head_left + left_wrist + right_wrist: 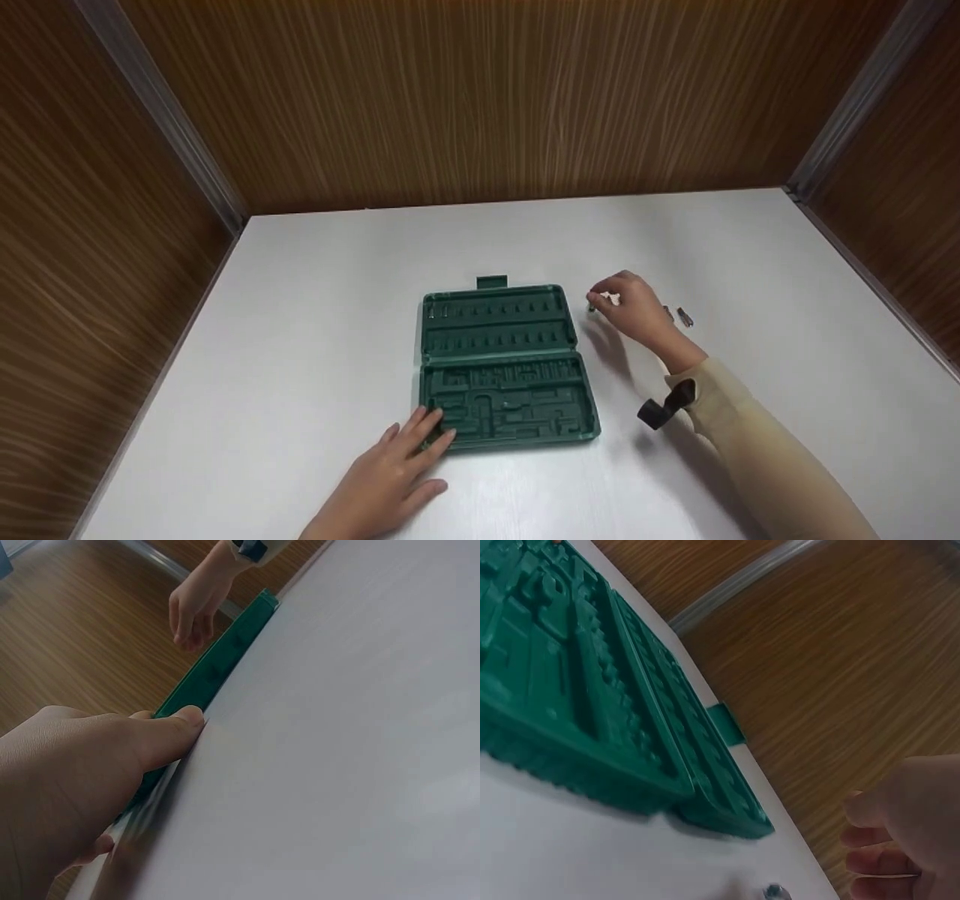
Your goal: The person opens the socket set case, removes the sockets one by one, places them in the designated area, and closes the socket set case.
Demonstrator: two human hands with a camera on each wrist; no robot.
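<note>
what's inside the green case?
The case lies open: empty moulded slots, maybe a few bits in the lid's top-left row. The left hand covers its near-left corner.

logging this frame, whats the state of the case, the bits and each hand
green tool case: open flat, slots mostly empty
latch tab: unfastened, at far edge
left hand: fingers straight, resting on case's near left corner
right hand: curled, pinching a small bit
loose bits: lying on table
</note>
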